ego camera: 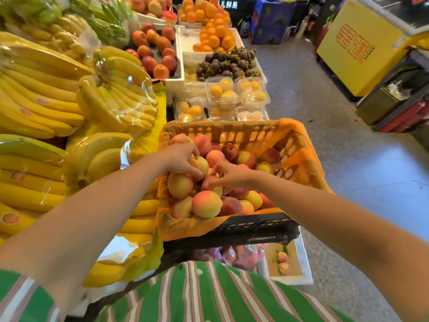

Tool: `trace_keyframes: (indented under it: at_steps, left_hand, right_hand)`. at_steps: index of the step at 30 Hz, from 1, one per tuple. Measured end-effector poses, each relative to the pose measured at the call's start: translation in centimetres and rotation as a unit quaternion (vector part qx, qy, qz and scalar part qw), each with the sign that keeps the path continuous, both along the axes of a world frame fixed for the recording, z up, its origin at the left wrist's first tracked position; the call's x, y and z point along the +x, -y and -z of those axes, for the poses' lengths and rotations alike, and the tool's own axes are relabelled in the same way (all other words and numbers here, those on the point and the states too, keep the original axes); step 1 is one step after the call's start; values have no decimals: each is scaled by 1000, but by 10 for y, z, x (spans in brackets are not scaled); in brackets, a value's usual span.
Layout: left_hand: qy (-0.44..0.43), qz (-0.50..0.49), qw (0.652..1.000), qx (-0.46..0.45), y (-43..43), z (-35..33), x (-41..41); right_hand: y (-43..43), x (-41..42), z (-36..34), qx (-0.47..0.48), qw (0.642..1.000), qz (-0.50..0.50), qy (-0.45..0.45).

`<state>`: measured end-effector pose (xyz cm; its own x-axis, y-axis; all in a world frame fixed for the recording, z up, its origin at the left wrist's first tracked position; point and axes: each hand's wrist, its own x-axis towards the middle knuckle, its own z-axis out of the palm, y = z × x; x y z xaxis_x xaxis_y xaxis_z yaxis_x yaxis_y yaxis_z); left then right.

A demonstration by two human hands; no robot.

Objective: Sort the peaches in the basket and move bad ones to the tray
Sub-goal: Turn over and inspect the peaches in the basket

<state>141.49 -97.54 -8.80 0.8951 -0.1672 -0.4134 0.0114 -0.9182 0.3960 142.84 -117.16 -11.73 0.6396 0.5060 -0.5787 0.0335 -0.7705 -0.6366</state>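
Two peaches are under the hands, and the rest fill the orange basket, which stands at the edge of the fruit surface in front of the person. The left hand curls over a yellow-pink peach near the basket's left wall and grips it, hiding most of its top. The right hand, just right of it over the basket's middle, closes bent fingers and thumb on a red peach, of which only a sliver shows. The other peaches are round, so no long axis can be told, and their stem ends are hard to make out.

The white tray lies below the basket's near right corner, mostly cut off by the basket and the striped green shirt; two small peaches sit on its visible part. A bag of fruit under the basket is largely hidden.

Left of the basket, wrapped bananas carry red stickers too blurred to read. Far beyond the basket a dark sign shows white characters, partly cut off. To the basket's far right a yellow cabinet bears red characters turned sideways, not legible.
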Motion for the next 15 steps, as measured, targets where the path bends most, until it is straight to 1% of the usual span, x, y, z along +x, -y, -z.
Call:
trace_keyframes:
  at_steps: [2,4,5,7,10,12,13,14,15]
  left_hand:
    - [18,2,1000,-6,1,0,0]
    - [36,-10,998,-45,0,-1,1]
    - [34,-32,995,-84,-1,-3,3]
    - [-13,-104,976,-192,-1,-10,6]
    - [-93,-197,908,-358,5,-20,9]
    - [-143,-252,846,-448,11,-24,11]
    - [-169,-272,817,-480,13,-25,11]
    - [-187,-279,800,-498,14,-25,13]
    - [-202,-274,791,-508,17,-25,13]
  right_hand:
    - [7,2,0,29,999,33,-16]
    - [18,9,-4,72,993,84,-40]
    - [24,12,-9,100,987,110,-60]
    - [33,19,-18,155,969,151,-122]
    - [45,26,-27,213,929,215,-213]
    - [51,27,-31,228,907,242,-258]
    - [52,26,-33,231,902,250,-266]
    - [54,25,-35,234,898,259,-267]
    - [55,25,-36,239,895,271,-263]
